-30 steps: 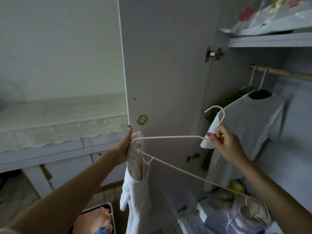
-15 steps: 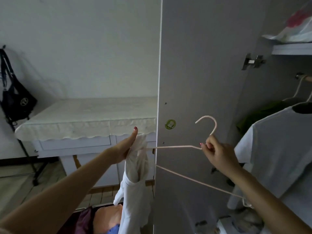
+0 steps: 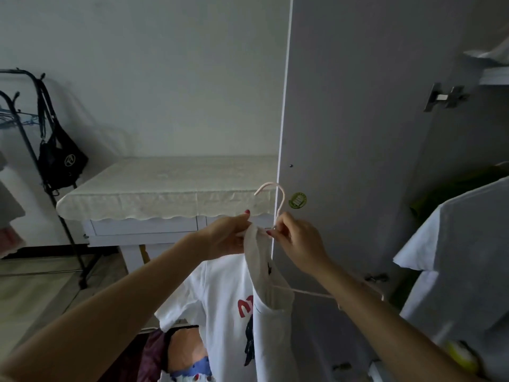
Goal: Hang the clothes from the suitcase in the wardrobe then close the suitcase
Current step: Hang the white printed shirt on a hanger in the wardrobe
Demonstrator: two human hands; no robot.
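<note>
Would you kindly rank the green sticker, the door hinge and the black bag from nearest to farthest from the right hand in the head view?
1. Green sticker: on the wardrobe door, just above the right hand.
2. Door hinge: upper right.
3. Black bag: hanging far left.

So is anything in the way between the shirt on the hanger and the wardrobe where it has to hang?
Yes. The open wardrobe door stands between the white shirt and the inside of the wardrobe on the right. Both hands hold the shirt and the pink hanger at the door's front edge, so they must carry it around. The rail is out of view.
</note>
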